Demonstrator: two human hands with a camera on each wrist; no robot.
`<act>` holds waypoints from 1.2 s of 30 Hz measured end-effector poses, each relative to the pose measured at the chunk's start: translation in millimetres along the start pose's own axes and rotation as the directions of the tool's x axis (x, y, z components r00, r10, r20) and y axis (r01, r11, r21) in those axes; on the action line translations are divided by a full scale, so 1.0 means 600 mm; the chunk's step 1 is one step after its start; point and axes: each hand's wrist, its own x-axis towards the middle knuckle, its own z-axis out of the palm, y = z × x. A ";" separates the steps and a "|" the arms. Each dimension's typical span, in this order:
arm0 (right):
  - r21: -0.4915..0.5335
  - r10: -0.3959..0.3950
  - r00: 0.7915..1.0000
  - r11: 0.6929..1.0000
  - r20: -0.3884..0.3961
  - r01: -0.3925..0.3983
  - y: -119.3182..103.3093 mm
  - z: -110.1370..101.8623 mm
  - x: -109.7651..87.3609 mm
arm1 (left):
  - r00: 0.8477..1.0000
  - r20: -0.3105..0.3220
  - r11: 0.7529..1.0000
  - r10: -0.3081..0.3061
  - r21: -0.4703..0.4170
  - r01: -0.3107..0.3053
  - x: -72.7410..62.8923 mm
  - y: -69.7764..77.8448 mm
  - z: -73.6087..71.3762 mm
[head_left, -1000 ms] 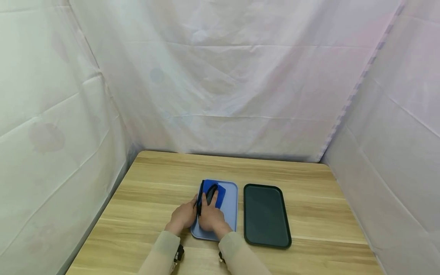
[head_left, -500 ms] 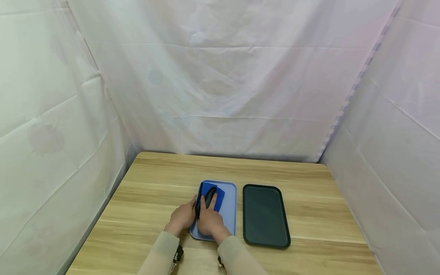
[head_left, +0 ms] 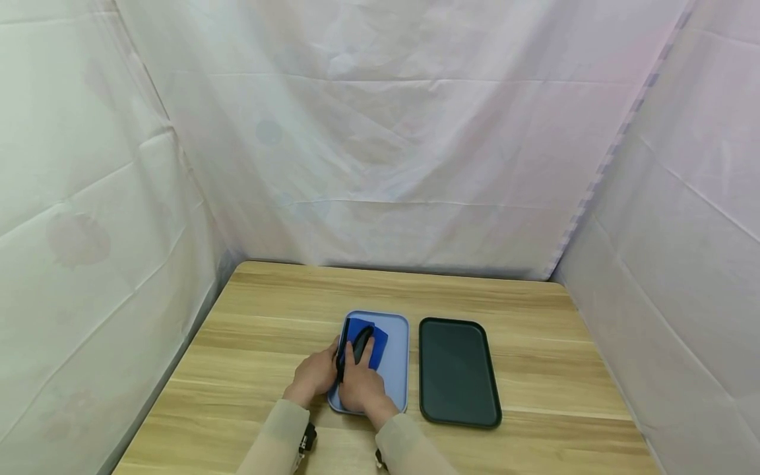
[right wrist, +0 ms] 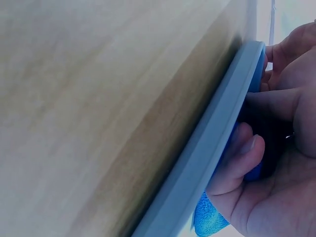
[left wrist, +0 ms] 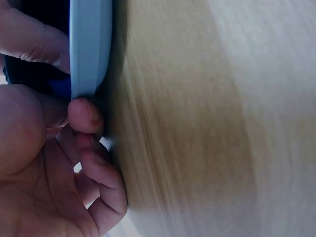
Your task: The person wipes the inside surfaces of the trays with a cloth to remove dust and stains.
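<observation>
A light blue tray [head_left: 396,359] lies on the table, and a blue, cloth-like piece [head_left: 380,343] with a black strip on its left side is in it. On top sits a black curved thing [head_left: 362,338]; its kind is unclear. My right hand [head_left: 361,387] holds this from above, with two fingers stretched along it. In the right wrist view, thumb and curled fingers [right wrist: 247,153] are on either side of the dark thing. At the tray's left rim [left wrist: 91,49], my left hand [head_left: 316,373] grips with bent fingers, partly hidden.
A dark green tray [head_left: 457,376] lies just right of the light blue one. Both rest on a wood-grain table [head_left: 261,330]. Pale curtains [head_left: 380,145] hang behind the table and along both sides.
The blue piece and the black curved thing have slid slightly toward me inside the tray, together with my right fingers. My left hand and both trays have barely shifted.
</observation>
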 end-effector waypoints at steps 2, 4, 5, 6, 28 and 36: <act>0.005 -0.003 1.000 1.000 -0.002 0.003 0.000 0.000 -0.002 | 1.000 0.003 1.000 0.000 0.005 0.000 0.000 0.001 -0.001; 0.012 -0.007 1.000 1.000 -0.008 0.007 0.000 0.001 -0.005 | 1.000 0.003 1.000 0.001 0.010 -0.001 -0.001 0.001 -0.001; 0.018 -0.011 1.000 1.000 -0.013 0.011 0.000 0.001 -0.007 | 1.000 0.001 1.000 0.003 0.010 -0.003 -0.001 0.001 -0.001; 0.022 -0.012 1.000 1.000 -0.013 0.013 0.000 0.001 -0.009 | 1.000 0.002 1.000 0.004 0.011 -0.004 -0.001 0.001 -0.001; 0.040 -0.033 0.999 0.999 -0.021 0.034 -0.002 0.010 -0.032 | 1.000 -0.001 1.000 0.002 -0.002 -0.002 -0.004 0.002 0.001; 0.009 -0.053 0.998 0.999 -0.031 0.054 0.003 0.013 -0.037 | 1.000 -0.009 1.000 0.012 0.002 -0.012 -0.002 -0.001 0.003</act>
